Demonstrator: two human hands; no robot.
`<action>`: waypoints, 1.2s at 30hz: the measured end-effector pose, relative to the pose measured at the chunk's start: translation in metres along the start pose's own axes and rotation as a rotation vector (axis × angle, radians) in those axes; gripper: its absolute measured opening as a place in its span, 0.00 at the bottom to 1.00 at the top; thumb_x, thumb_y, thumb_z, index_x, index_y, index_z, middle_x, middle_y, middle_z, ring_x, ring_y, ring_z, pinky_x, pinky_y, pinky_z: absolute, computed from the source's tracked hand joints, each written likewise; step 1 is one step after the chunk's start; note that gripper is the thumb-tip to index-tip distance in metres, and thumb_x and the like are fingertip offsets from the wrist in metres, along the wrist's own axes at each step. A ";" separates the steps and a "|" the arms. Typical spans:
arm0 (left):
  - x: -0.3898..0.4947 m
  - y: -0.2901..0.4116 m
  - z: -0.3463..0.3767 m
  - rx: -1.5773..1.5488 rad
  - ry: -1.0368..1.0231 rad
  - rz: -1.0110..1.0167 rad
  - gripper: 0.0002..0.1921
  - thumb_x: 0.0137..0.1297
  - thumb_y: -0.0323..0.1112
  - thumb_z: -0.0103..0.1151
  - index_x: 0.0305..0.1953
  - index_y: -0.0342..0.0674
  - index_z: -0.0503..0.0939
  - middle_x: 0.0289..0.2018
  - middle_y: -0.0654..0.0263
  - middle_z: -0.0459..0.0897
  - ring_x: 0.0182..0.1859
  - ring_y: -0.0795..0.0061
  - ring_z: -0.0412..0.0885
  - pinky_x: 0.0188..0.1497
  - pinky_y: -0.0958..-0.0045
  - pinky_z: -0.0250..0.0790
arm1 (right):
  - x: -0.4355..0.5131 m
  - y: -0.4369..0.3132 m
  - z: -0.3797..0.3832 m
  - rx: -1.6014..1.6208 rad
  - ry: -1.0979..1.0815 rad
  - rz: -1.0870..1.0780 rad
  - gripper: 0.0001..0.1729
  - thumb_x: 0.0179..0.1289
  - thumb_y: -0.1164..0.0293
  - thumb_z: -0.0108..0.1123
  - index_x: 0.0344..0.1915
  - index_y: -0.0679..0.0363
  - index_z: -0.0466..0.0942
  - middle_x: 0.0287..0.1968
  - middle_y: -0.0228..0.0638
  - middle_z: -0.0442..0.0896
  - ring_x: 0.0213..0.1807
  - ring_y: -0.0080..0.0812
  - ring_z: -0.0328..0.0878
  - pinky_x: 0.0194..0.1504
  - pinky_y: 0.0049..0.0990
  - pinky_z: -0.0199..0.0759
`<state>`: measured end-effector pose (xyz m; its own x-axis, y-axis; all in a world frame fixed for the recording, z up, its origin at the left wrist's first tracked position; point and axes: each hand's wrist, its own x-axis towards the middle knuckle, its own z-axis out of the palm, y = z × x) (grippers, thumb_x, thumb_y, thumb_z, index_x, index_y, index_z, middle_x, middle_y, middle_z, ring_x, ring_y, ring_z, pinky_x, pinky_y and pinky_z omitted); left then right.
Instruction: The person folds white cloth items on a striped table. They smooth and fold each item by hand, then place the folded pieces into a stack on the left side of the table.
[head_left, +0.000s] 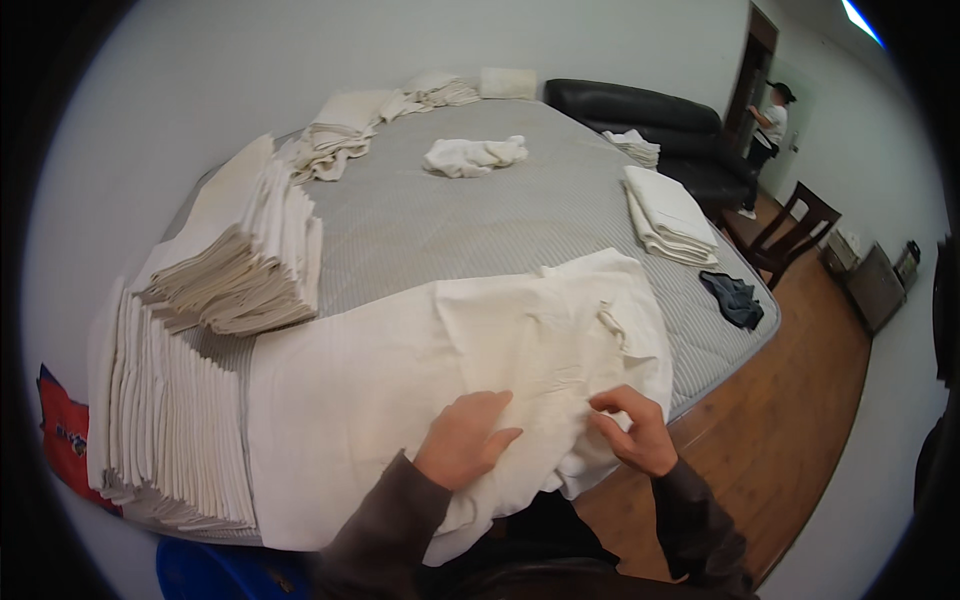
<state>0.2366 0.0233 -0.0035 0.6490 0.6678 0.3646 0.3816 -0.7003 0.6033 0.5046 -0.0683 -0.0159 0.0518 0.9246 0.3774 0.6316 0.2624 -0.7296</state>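
Note:
A large cream cloth (390, 360) lies spread over the near part of a striped mattress (480, 217), creased at its right side and hanging over the near edge. My left hand (466, 441) rests on the cloth with thumb and fingers apart. To its right, my right hand (636, 431) is at the cloth's rumpled right part, thumb and forefinger curled towards each other; whether they pinch the fabric is unclear. Tall stacks of folded cream cloths (232, 277) and more folded cloths standing in a row (180, 427) are at the left.
Folded white cloths (667, 214) and a dark grey cloth (731, 298) lie on the mattress's right side; a crumpled white cloth (474, 156) lies farther back. Beyond are a black sofa (637, 112), wooden chair (787, 229) and a standing person (769, 131). A blue tub (225, 574) is below left.

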 end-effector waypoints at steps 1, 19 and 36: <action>0.003 0.004 0.013 0.026 -0.006 0.016 0.25 0.63 0.38 0.68 0.59 0.33 0.77 0.50 0.47 0.82 0.54 0.48 0.80 0.55 0.59 0.74 | -0.019 0.011 -0.008 0.032 0.085 0.076 0.11 0.61 0.76 0.66 0.43 0.65 0.80 0.36 0.38 0.84 0.38 0.31 0.82 0.42 0.28 0.75; 0.039 0.043 0.083 0.088 -0.160 0.106 0.29 0.56 0.39 0.73 0.58 0.33 0.76 0.51 0.49 0.79 0.53 0.49 0.78 0.54 0.58 0.72 | -0.106 0.082 0.011 0.906 0.230 0.762 0.21 0.65 0.72 0.68 0.56 0.69 0.78 0.50 0.37 0.85 0.50 0.26 0.80 0.54 0.28 0.75; 0.020 0.043 0.098 0.153 -0.091 0.127 0.36 0.52 0.51 0.76 0.56 0.31 0.77 0.53 0.46 0.76 0.60 0.39 0.72 0.59 0.50 0.66 | -0.110 0.111 -0.150 0.491 0.483 0.501 0.07 0.63 0.75 0.67 0.38 0.63 0.78 0.32 0.24 0.80 0.33 0.15 0.72 0.36 0.20 0.68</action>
<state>0.3306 -0.0180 -0.0403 0.7521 0.5510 0.3616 0.3838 -0.8122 0.4394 0.6851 -0.1819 -0.0532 0.6309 0.7732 0.0641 0.0442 0.0467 -0.9979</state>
